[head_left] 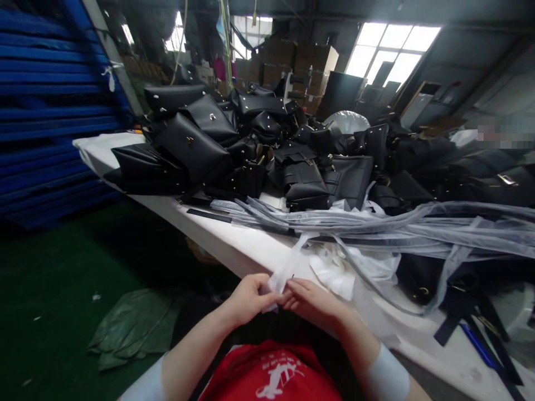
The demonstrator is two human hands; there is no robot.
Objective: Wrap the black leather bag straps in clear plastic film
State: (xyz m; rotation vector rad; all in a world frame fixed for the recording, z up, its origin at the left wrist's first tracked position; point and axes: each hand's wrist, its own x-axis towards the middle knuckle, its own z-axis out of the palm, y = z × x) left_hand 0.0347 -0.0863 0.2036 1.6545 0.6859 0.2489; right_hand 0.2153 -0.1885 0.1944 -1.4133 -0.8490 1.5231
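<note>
My left hand (247,301) is closed on the end of a translucent plastic sleeve (290,260), which runs up and away onto the table. Close beside it, my right hand (312,298) pinches the same end, fingertips nearly touching the left ones. A small dark tip shows just above the right fingers; I cannot make out what it is. Beyond the hands lies a long bundle of black straps in plastic sleeves (376,225). Crumpled white wrapping (334,273) rests right of the sleeve.
Black handbags (209,120) are heaped along the back of the white table (234,236). A blue pen-like tool (478,345) and loose black straps (497,328) lie at the right. Blue stacked racks (50,100) stand left; a green plastic sheet (131,323) is on the floor.
</note>
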